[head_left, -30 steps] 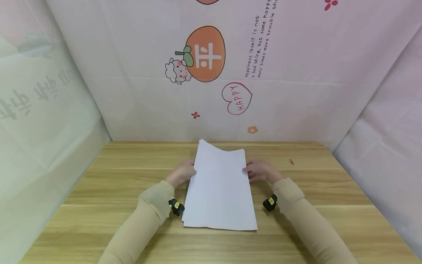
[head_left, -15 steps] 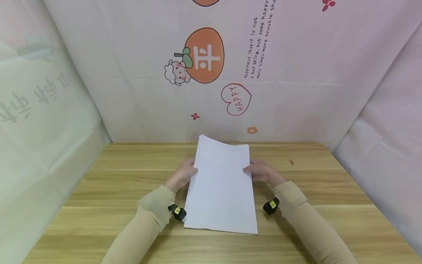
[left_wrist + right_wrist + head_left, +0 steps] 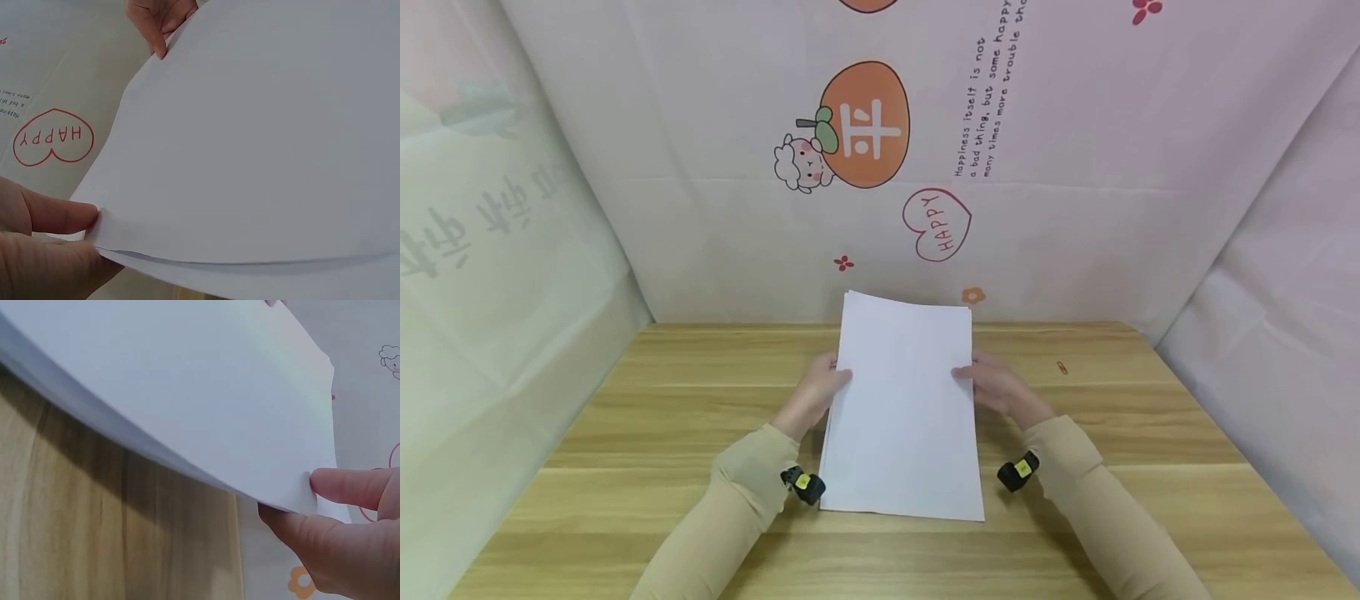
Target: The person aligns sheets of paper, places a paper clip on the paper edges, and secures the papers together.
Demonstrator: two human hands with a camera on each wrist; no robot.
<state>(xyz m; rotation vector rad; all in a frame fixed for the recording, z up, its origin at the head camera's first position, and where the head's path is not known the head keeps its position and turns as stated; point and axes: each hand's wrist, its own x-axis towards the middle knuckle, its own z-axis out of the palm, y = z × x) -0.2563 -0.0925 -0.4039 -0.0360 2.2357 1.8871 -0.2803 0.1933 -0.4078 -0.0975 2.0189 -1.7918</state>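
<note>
White paper sheets (image 3: 904, 417) in a stack tilt up above the table, their far edge raised against the backdrop. My left hand (image 3: 817, 387) pinches the left side, thumb on top and fingers beneath. On the opposite side my right hand (image 3: 1000, 385) grips the stack the same way. In the left wrist view the sheets (image 3: 250, 137) lie slightly out of line, with a gap between layers along the near edge. The right wrist view shows the paper (image 3: 206, 394) bowed and lifted off the wood, its thumb pressing near a corner.
A small reddish paper clip (image 3: 1062, 367) lies on the wooden table (image 3: 685, 467) to the right. A printed cloth backdrop (image 3: 737, 242) stands behind the table, with cloth walls on both sides. Black cameras are strapped to both wrists.
The stack's far edge has risen and looks straighter and more even. Both hands have shifted slightly away from me, keeping their hold on the sides.
</note>
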